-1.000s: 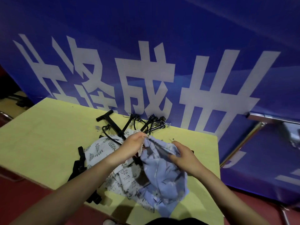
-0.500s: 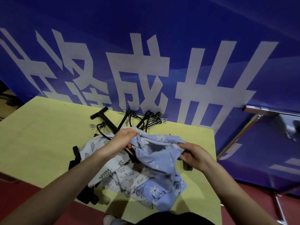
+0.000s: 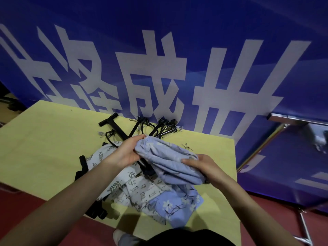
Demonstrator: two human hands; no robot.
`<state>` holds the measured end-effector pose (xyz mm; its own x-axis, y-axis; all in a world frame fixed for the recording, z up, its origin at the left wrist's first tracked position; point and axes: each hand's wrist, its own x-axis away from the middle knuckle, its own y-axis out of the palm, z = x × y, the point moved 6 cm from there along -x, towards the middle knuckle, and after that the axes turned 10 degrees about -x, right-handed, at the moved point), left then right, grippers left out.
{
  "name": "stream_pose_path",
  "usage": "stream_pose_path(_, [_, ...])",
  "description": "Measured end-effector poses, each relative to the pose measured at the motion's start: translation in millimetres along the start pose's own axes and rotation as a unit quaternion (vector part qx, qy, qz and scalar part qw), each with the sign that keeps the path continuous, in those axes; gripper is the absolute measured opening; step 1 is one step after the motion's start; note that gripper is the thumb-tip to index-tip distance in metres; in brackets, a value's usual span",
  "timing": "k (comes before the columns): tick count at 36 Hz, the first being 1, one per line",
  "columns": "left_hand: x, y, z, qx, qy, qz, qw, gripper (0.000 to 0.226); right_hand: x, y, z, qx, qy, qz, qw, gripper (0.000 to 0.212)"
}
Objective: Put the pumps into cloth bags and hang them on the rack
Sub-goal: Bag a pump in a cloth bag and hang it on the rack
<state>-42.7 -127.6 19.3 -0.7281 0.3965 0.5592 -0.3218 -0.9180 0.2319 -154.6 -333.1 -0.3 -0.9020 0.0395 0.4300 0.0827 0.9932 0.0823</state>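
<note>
My left hand and right hand both grip a soft, bunched blue floral bag, held just above the yellow table. Rigid black T-handle pumps lie behind it; more printed cloth bags lie crumpled underneath.

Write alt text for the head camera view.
Both hands, left hand and right hand, hold a light blue cloth bag over a yellow table. Patterned bags and black pumps lie beneath, with a blue banner behind.
</note>
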Motion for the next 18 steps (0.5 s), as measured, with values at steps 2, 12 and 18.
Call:
stream_pose_path(2, [3,3,-3,-0.014,-0.003,-0.007,1.0,0.034,0,-5,0,0.147,-0.041,0.033,0.988,0.031])
stream_pose_path(12, [0,-2,-12,-0.095,0.041,0.068,0.992,0.022,6,-20,-3,0.376,-0.108,0.187,0.901,0.018])
stream_pose_path(18, [-4,-1,-17,-0.127,0.05,0.109,0.985,0.019,2,-27,2,0.287,-0.104,0.164,0.938,0.016])
